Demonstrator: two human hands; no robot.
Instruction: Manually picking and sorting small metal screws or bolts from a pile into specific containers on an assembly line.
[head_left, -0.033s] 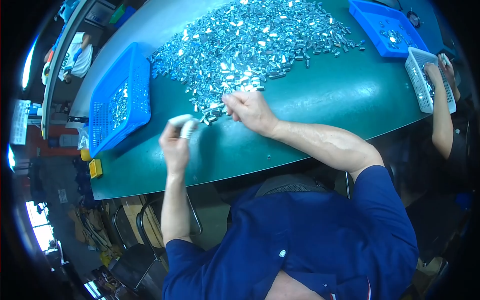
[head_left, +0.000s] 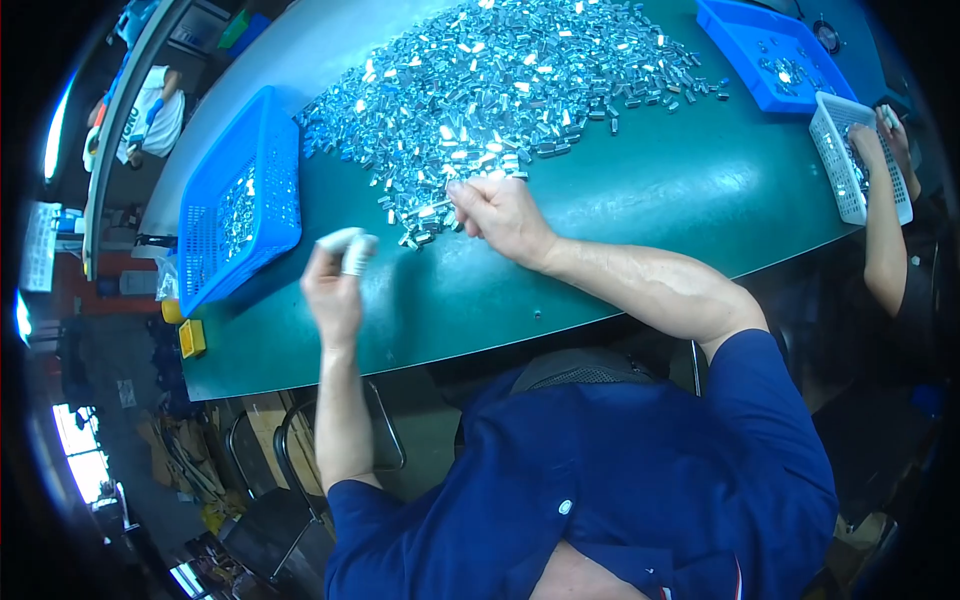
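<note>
A large heap of small shiny metal pieces [head_left: 470,90] is spread over the green tabletop [head_left: 640,200]. My right hand [head_left: 505,220] is at the heap's near edge, thumb and fingers pinched together; whatever they hold is hidden among the pieces. My left hand [head_left: 333,290] is over the table between the heap and a blue perforated basket [head_left: 275,220]. White coverings wrap some of its fingers, which are bent toward the thumb. It is slightly blurred, and I cannot make out what it holds. Metal pieces also lie inside the blue basket.
A blue tray [head_left: 720,35] with a few pieces lies at the far right. Near it, another person's hands [head_left: 868,150] are at a white basket [head_left: 828,150]. A small yellow box [head_left: 191,338] sits at the table's left edge. Another person [head_left: 155,115] is at the far left.
My left hand has shifted a little to the left, away from the heap toward the blue basket. My right hand has barely moved.
</note>
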